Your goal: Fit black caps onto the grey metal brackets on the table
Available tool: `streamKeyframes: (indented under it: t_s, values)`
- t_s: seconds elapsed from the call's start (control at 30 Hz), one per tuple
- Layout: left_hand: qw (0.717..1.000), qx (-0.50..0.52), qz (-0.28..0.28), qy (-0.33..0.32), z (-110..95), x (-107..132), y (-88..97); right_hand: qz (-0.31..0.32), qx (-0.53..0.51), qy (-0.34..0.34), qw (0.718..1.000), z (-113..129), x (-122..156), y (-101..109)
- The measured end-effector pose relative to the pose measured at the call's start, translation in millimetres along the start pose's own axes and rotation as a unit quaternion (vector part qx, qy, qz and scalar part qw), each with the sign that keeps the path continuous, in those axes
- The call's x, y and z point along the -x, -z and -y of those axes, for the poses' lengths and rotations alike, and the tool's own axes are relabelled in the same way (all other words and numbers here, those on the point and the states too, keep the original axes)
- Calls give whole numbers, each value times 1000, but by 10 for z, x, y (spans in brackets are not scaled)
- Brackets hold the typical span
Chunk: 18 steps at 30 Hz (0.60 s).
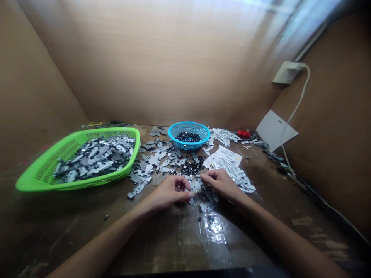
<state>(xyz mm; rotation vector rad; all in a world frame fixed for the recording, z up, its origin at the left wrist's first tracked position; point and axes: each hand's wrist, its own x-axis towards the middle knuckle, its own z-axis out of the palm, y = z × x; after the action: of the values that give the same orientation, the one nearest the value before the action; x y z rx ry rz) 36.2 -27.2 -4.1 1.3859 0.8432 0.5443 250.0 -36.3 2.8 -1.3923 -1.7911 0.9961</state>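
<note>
My left hand (171, 191) is curled closed low over the table, with a small flat grey part (191, 201) showing at its thumb. Opposite it, my right hand (222, 184) pinches thumb and fingers together above the loose grey parts; whatever sits in that pinch is too small to make out. Just beyond both hands lies a heap of small round black pieces (193, 166). Flat grey parts (166, 156) are strewn to its left, and more grey parts (239, 175) lie beside my right hand, partly on a white sheet (220, 154).
A green basket (78, 188) full of grey parts stands at left. Behind the heap is a blue basket (189, 146) holding black pieces. A red object (244, 133) lies at back right. A white cable (298, 100) runs down from a wall socket (286, 73). Wooden panels surround the table.
</note>
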Motion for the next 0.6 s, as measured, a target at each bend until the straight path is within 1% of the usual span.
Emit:
streamKeyframes:
  t_s: [0.07, 0.17, 0.27, 0.33, 0.43, 0.5, 0.6]
  values:
    - [1000, 13, -2, 1, -6, 3, -12, 13, -32, -20, 999, -1, 3, -4]
    - [998, 50, -21, 9, -30, 11, -19, 8, -75, -37, 996, -10, 5, -19]
    - [993, 97, -34, 51, -61, 21, -1, -16, -104, -35, 994, -36, 0, -49]
    - [989, 120, -27, 85, -71, 25, 23, -35, -108, -25, 993, -50, -3, -71]
    - [984, 139, -10, 110, -63, 21, 55, -46, -93, -10, 995, -57, -4, -91]
    - [982, 147, -14, 114, -48, 12, 70, -49, -66, -1, 997, -60, -6, -89]
    - [981, 150, -34, 118, -26, -5, 86, -79, 21, 26, 996, -79, -16, -56]
